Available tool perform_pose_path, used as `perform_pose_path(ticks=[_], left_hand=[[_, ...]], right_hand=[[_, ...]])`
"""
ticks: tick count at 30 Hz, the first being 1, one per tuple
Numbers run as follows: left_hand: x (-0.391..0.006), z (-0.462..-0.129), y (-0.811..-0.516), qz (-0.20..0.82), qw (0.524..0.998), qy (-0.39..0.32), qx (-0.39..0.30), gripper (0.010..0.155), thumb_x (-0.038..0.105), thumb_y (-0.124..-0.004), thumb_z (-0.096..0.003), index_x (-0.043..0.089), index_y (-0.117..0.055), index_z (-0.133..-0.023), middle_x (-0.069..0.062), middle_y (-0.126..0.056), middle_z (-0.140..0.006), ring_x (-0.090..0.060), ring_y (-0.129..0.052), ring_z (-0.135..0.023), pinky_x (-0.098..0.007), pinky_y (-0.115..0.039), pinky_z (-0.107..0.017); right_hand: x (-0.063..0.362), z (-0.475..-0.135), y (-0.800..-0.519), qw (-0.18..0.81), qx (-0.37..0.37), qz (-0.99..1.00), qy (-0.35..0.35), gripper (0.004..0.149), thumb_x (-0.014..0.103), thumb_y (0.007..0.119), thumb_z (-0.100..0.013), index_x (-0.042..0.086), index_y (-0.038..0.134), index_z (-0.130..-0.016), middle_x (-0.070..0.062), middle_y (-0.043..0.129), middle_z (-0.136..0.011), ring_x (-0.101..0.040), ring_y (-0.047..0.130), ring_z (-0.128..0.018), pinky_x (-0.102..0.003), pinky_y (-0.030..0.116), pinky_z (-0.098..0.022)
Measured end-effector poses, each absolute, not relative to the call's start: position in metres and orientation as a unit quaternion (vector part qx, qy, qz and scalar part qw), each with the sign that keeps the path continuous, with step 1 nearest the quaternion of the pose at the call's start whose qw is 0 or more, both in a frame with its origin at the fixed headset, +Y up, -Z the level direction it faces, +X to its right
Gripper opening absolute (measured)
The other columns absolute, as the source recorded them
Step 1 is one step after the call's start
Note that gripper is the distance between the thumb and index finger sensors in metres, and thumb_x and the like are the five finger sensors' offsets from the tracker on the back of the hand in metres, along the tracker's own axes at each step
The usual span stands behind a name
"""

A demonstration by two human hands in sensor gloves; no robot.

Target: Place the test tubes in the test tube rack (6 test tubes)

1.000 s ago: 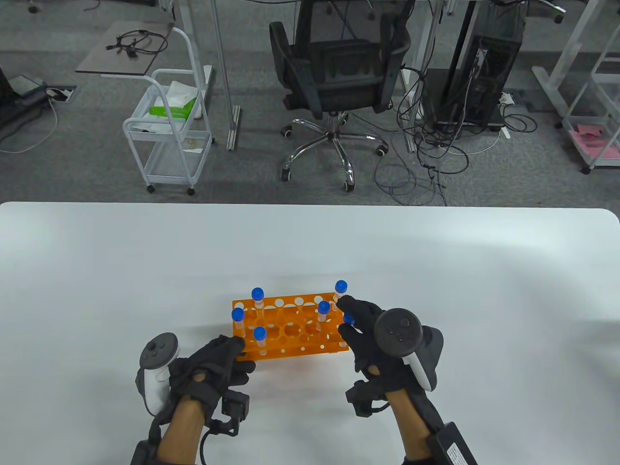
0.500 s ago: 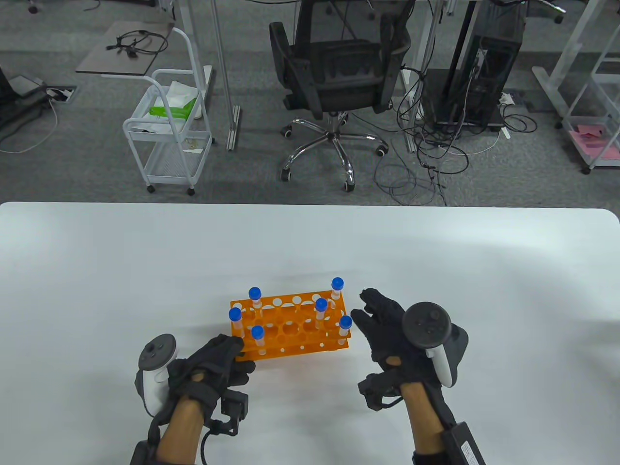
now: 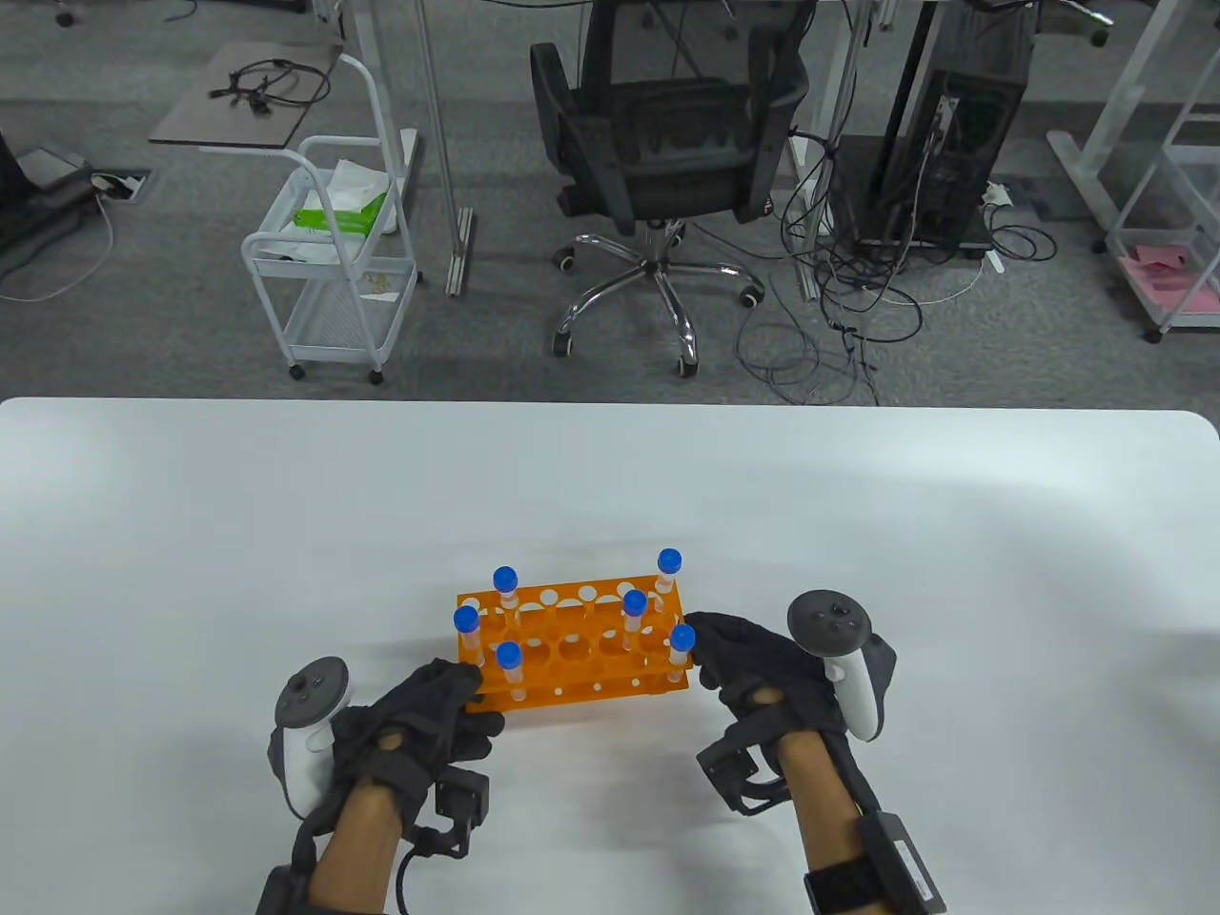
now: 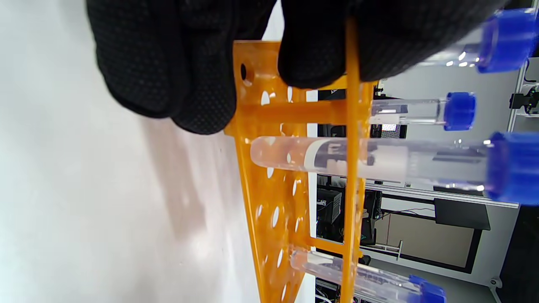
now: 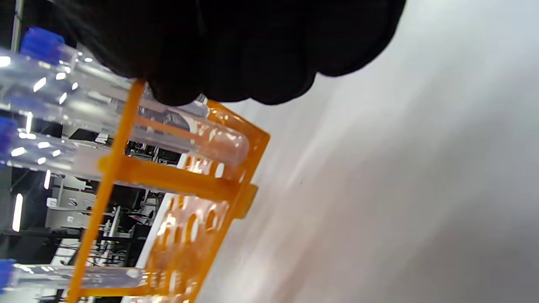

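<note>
Left hand (image 3: pixel 434 710) grips the rack (image 3: pixel 572 653) at its left end, right hand (image 3: pixel 753 667) its right end, six tubes (image 3: pixel 634 620) inside

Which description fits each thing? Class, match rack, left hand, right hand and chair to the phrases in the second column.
Column 1
1. rack
2. left hand
3. right hand
4. chair

Column 2
A. at the rack's right end
B. black, on wheels
C. orange, holds six blue-capped tubes
D. grips the rack's near left corner

Pairs: 1-C, 2-D, 3-A, 4-B
</note>
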State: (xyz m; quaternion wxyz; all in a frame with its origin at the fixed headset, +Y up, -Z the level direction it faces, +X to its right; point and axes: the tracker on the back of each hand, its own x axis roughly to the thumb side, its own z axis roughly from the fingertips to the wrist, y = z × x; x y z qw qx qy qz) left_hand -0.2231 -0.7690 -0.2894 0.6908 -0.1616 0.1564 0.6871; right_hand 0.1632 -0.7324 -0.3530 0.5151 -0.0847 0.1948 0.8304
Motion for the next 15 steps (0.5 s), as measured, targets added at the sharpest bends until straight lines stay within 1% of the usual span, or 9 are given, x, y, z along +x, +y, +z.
perform_pose_path(ticks=[2,5,6,8,12,15], left_hand=[[-0.221,-0.29,-0.769,0.68,0.698,0.158,-0.158,0.039,0.046,-0.078,-0.0441,0.019,-0.086,-0.071,-0.028,-0.083,-0.091,-0.035,-0.101,-0.067,-0.044,-0.092,-0.042],[-0.218,-0.293,-0.769,0.672,0.705,0.159,-0.162,0.038,0.045,-0.078,-0.0446,0.019,-0.085,-0.072,-0.03,-0.083,-0.09,-0.037,-0.101,-0.066,-0.046,-0.092,-0.04],[-0.217,-0.295,-0.768,0.66,0.717,0.157,-0.163,0.038,0.044,-0.078,-0.0449,0.019,-0.085,-0.072,-0.031,-0.083,-0.09,-0.038,-0.102,-0.066,-0.046,-0.092,-0.04],[-0.215,-0.298,-0.768,0.651,0.725,0.161,-0.16,0.038,0.044,-0.077,-0.0451,0.02,-0.085,-0.073,-0.032,-0.081,-0.09,-0.038,-0.102,-0.067,-0.047,-0.091,-0.04],[-0.212,-0.308,-0.769,0.657,0.716,0.158,-0.178,0.037,0.044,-0.077,-0.0458,0.022,-0.086,-0.075,-0.03,-0.075,-0.097,-0.037,-0.095,-0.075,-0.049,-0.086,-0.047],[-0.21,-0.318,-0.763,0.64,0.73,0.174,-0.165,0.037,0.044,-0.079,-0.0453,0.023,-0.088,-0.075,-0.027,-0.072,-0.1,-0.037,-0.092,-0.078,-0.05,-0.083,-0.05]], right_hand=[[0.165,-0.354,-0.734,0.524,-0.086,0.822,0.206,0.042,0.052,0.077,-0.047,0.04,0.082,-0.087,0.011,0.085,-0.089,-0.018,0.092,-0.072,-0.042,0.079,-0.058],[0.167,-0.357,-0.736,0.534,-0.09,0.815,0.205,0.042,0.051,0.077,-0.047,0.039,0.082,-0.086,0.011,0.085,-0.089,-0.017,0.092,-0.072,-0.042,0.079,-0.058],[0.168,-0.358,-0.737,0.537,-0.091,0.813,0.208,0.042,0.051,0.077,-0.047,0.04,0.082,-0.087,0.012,0.084,-0.089,-0.017,0.092,-0.072,-0.042,0.078,-0.058],[0.17,-0.36,-0.737,0.537,-0.094,0.811,0.211,0.042,0.051,0.077,-0.047,0.04,0.082,-0.087,0.012,0.084,-0.09,-0.017,0.091,-0.073,-0.042,0.078,-0.059],[0.175,-0.366,-0.743,0.531,-0.098,0.814,0.213,0.042,0.051,0.077,-0.047,0.04,0.081,-0.087,0.012,0.085,-0.088,-0.016,0.092,-0.069,-0.04,0.079,-0.057],[0.177,-0.369,-0.751,0.526,-0.108,0.813,0.225,0.042,0.051,0.077,-0.048,0.04,0.081,-0.088,0.011,0.085,-0.088,-0.015,0.092,-0.068,-0.039,0.079,-0.056]])
